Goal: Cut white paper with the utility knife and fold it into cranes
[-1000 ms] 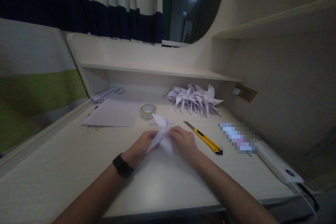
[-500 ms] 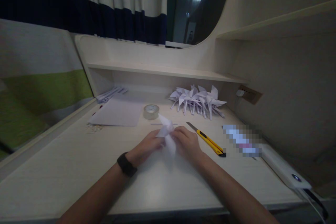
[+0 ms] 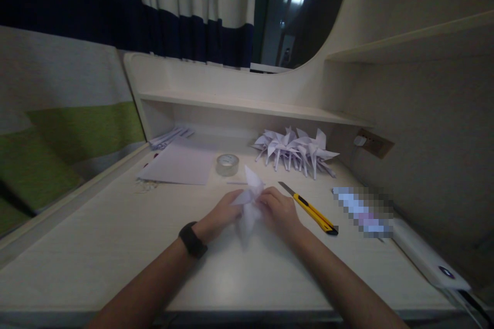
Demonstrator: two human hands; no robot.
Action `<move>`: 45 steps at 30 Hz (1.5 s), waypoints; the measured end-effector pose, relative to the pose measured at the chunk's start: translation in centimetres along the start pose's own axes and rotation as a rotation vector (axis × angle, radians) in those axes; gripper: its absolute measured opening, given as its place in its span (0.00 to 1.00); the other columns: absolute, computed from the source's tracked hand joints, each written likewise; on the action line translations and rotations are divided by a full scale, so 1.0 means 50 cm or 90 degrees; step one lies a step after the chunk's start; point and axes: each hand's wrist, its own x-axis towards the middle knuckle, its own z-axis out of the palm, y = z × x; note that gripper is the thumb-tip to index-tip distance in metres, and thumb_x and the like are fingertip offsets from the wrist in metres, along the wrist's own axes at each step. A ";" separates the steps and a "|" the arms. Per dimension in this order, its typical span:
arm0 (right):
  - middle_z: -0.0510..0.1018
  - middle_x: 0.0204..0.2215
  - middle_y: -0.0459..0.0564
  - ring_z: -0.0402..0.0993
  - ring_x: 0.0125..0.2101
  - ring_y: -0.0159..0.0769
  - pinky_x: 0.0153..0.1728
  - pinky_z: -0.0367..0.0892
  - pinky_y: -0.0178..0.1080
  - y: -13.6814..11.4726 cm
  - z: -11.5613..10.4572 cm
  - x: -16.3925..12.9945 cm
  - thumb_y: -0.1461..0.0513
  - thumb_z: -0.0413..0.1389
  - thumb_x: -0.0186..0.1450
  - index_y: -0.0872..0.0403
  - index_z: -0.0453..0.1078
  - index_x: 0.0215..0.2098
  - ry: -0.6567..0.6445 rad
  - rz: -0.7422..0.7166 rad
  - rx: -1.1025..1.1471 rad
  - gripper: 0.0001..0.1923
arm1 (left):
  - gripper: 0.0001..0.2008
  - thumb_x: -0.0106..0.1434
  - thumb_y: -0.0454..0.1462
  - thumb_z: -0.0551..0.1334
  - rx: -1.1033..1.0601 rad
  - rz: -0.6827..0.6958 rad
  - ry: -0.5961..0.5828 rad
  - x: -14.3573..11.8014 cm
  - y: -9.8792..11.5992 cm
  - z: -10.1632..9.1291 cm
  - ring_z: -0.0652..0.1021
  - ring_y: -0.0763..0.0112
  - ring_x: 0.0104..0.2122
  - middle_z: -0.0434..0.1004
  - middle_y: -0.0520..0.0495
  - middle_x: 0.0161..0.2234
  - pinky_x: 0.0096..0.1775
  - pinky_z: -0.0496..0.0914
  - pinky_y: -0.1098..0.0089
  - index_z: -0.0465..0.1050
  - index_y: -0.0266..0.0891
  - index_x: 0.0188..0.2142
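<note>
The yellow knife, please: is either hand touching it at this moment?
No, the yellow knife lies on the desk, apart from the right hand.

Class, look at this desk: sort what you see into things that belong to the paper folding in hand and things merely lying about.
In hand:
left hand
right hand
folded paper piece, held between both hands
pile of finished folded pieces
flat paper sheet

Lying about:
tape roll
yellow utility knife
white power bank

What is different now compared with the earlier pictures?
Both hands, left hand and right hand, keep their grip on the folded paper, whose flaps now look drawn closer together. The utility knife, tape roll and paper cranes stayed put.
</note>
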 end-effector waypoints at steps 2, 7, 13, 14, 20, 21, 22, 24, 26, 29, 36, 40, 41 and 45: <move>0.74 0.33 0.51 0.71 0.32 0.33 0.30 0.65 0.34 0.000 0.001 0.000 0.62 0.51 0.65 0.54 0.69 0.35 -0.004 0.003 0.006 0.05 | 0.08 0.49 0.33 0.61 0.022 0.028 0.009 0.000 0.002 0.001 0.67 0.71 0.28 0.71 0.49 0.29 0.29 0.58 0.73 0.72 0.35 0.32; 0.74 0.34 0.52 0.72 0.33 0.35 0.31 0.67 0.35 -0.001 -0.005 0.002 0.64 0.51 0.65 0.53 0.69 0.38 0.019 -0.006 0.026 0.05 | 0.06 0.51 0.32 0.59 0.075 0.051 0.015 0.001 0.003 -0.002 0.67 0.73 0.26 0.69 0.50 0.27 0.28 0.59 0.73 0.70 0.34 0.30; 0.75 0.33 0.51 0.72 0.32 0.34 0.30 0.67 0.34 0.008 -0.006 0.000 0.67 0.52 0.64 0.53 0.70 0.40 0.066 -0.049 0.014 0.08 | 0.06 0.53 0.35 0.60 0.100 0.094 0.026 -0.006 0.019 -0.003 0.68 0.71 0.29 0.69 0.50 0.29 0.32 0.62 0.72 0.69 0.35 0.31; 0.75 0.33 0.51 0.72 0.32 0.34 0.29 0.67 0.34 0.010 -0.006 0.000 0.67 0.52 0.63 0.53 0.70 0.40 0.069 -0.061 0.005 0.08 | 0.07 0.53 0.36 0.61 0.108 0.102 0.025 -0.007 0.022 -0.002 0.68 0.70 0.30 0.70 0.50 0.29 0.33 0.62 0.71 0.70 0.35 0.31; 0.76 0.34 0.52 0.73 0.31 0.33 0.28 0.66 0.33 0.011 -0.011 0.002 0.67 0.51 0.63 0.54 0.70 0.41 0.048 -0.094 -0.047 0.09 | 0.14 0.54 0.45 0.62 0.169 0.135 0.027 -0.002 0.029 0.001 0.65 0.74 0.23 0.66 0.53 0.22 0.27 0.61 0.73 0.67 0.36 0.23; 0.76 0.34 0.52 0.73 0.31 0.33 0.28 0.66 0.33 0.009 -0.012 0.002 0.67 0.50 0.64 0.54 0.70 0.40 0.044 -0.095 -0.056 0.09 | 0.14 0.54 0.45 0.62 0.179 0.141 0.031 0.000 0.025 0.000 0.65 0.74 0.23 0.66 0.52 0.22 0.27 0.61 0.73 0.67 0.36 0.23; 0.76 0.33 0.52 0.73 0.30 0.33 0.28 0.66 0.33 0.007 -0.014 0.003 0.66 0.50 0.64 0.54 0.70 0.40 0.037 -0.096 -0.065 0.09 | 0.13 0.54 0.45 0.62 0.183 0.143 0.036 0.002 0.020 -0.002 0.66 0.73 0.24 0.67 0.52 0.23 0.27 0.62 0.73 0.67 0.37 0.24; 0.76 0.33 0.52 0.72 0.30 0.33 0.27 0.66 0.33 0.004 -0.016 0.005 0.66 0.49 0.64 0.55 0.70 0.40 0.030 -0.097 -0.081 0.09 | 0.11 0.55 0.43 0.62 0.181 0.139 0.052 0.004 0.009 -0.007 0.68 0.72 0.26 0.70 0.50 0.26 0.28 0.63 0.73 0.68 0.36 0.26; 0.76 0.34 0.53 0.72 0.29 0.33 0.27 0.65 0.33 0.002 -0.017 0.006 0.66 0.49 0.64 0.55 0.70 0.40 0.036 -0.098 -0.091 0.09 | 0.09 0.55 0.41 0.61 0.169 0.127 0.066 0.005 -0.001 -0.010 0.70 0.70 0.28 0.72 0.49 0.28 0.29 0.63 0.72 0.70 0.36 0.29; 0.77 0.34 0.53 0.72 0.29 0.33 0.27 0.65 0.33 0.004 -0.016 0.004 0.66 0.51 0.64 0.55 0.70 0.41 0.052 -0.104 -0.094 0.09 | 0.08 0.54 0.39 0.62 0.156 0.120 0.068 0.005 -0.008 -0.012 0.71 0.68 0.31 0.74 0.48 0.31 0.32 0.65 0.71 0.71 0.36 0.32; 0.78 0.35 0.52 0.73 0.31 0.34 0.28 0.66 0.33 0.010 -0.006 -0.002 0.69 0.51 0.63 0.56 0.70 0.41 0.038 -0.131 -0.103 0.10 | 0.08 0.56 0.38 0.58 0.189 0.141 0.036 0.023 -0.033 -0.021 0.64 0.75 0.23 0.64 0.53 0.22 0.26 0.59 0.73 0.65 0.37 0.23; 0.78 0.35 0.52 0.74 0.31 0.34 0.28 0.67 0.33 0.006 -0.007 0.000 0.68 0.51 0.63 0.55 0.70 0.41 0.052 -0.112 -0.097 0.10 | 0.10 0.57 0.38 0.58 0.192 0.139 0.046 0.028 -0.046 -0.027 0.62 0.76 0.22 0.60 0.55 0.21 0.26 0.57 0.74 0.62 0.37 0.22; 0.78 0.35 0.52 0.74 0.31 0.34 0.28 0.67 0.33 0.004 -0.008 0.000 0.68 0.51 0.63 0.55 0.70 0.42 0.055 -0.106 -0.095 0.11 | 0.10 0.58 0.39 0.58 0.193 0.140 0.050 0.028 -0.045 -0.026 0.62 0.76 0.22 0.61 0.55 0.21 0.26 0.58 0.74 0.63 0.37 0.23; 0.77 0.34 0.52 0.74 0.31 0.34 0.29 0.67 0.33 -0.003 -0.010 0.001 0.69 0.50 0.63 0.55 0.71 0.40 0.073 -0.082 -0.076 0.10 | 0.10 0.59 0.40 0.57 0.225 0.157 0.047 0.022 -0.030 -0.021 0.66 0.72 0.25 0.65 0.52 0.23 0.28 0.60 0.72 0.66 0.36 0.24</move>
